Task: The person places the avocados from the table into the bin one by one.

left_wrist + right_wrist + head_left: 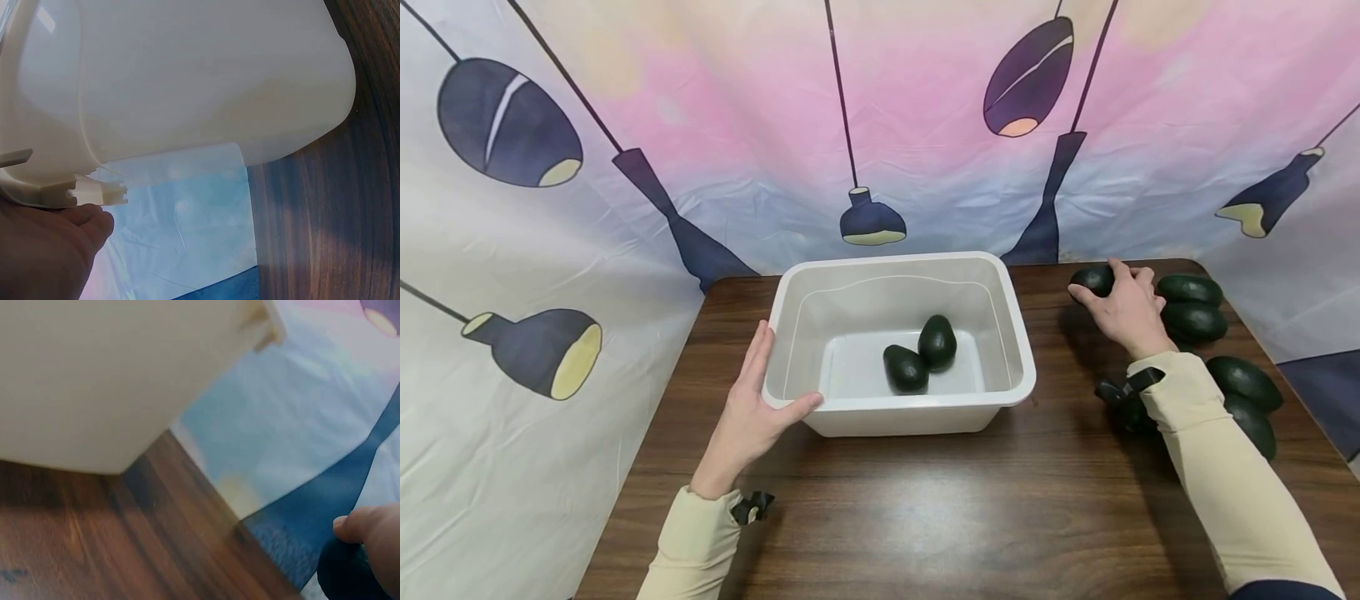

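My right hand (pixel 1127 310) curls its thumb and fingers round a dark green avocado (pixel 1090 280) at the back right of the table. The right wrist view shows the thumb lying over that avocado (pixel 347 575). At the near left corner of a white plastic bin (pixel 887 403), my left hand (pixel 748 421) rests with straight fingers along the side and its thumb at the front rim. In the left wrist view, fingertips touch just under the bin's rim (pixel 37 195). Two avocados, one at the front (pixel 905 369) and one behind it (pixel 937 342), lie inside the bin.
Right of my hand lie two avocados (pixel 1191 321) side by side. Another pair (pixel 1243 383) sits nearer the table's right edge, and one more avocado (pixel 1133 414) is partly hidden under my right wrist. A lamp-patterned cloth (pixel 925 125) hangs right behind the wooden table (pixel 917 517).
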Demonstrator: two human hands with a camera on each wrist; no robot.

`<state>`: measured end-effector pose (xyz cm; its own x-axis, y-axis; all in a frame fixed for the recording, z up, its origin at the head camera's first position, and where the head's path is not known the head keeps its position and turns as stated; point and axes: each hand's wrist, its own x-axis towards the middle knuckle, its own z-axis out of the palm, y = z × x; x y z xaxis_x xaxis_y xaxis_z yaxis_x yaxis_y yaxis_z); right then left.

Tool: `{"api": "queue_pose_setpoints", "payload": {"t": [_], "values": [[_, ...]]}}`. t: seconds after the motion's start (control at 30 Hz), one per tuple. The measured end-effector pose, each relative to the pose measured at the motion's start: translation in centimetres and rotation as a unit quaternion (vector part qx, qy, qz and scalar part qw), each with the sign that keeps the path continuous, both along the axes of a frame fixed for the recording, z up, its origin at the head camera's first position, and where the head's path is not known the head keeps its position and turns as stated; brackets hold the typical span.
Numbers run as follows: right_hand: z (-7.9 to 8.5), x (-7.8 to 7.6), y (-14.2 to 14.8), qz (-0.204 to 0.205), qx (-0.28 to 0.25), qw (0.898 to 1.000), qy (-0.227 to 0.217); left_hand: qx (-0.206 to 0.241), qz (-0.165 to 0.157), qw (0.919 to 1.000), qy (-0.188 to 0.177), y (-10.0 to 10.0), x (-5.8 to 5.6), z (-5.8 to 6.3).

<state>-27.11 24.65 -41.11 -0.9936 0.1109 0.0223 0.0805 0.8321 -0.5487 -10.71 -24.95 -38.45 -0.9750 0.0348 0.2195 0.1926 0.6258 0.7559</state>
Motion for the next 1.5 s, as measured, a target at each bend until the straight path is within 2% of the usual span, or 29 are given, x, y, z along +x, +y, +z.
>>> {"api": "queue_pose_setpoints", "payload": {"t": [0.6,1.03,1.2,1.5], "values": [[5.3,3.1,-2.1,0.02,-0.022,0.995,0.092,-0.006,0.004,1.0,-0.004,-0.2,0.0,-0.1],[8.1,5.1,-3.5,0.046,-0.051,0.988,0.138,-0.005,0.005,1.0,-0.002,0.0,0.0,-0.1],[8.7,6.0,-4.2,0.066,-0.062,0.981,0.171,-0.008,0.004,1.0,0.001,-0.1,-0.2,-0.1],[9.4,6.6,-5.3,0.114,-0.064,0.957,0.257,-0.009,0.005,0.9999,-0.004,0.0,0.0,-0.1]]}}
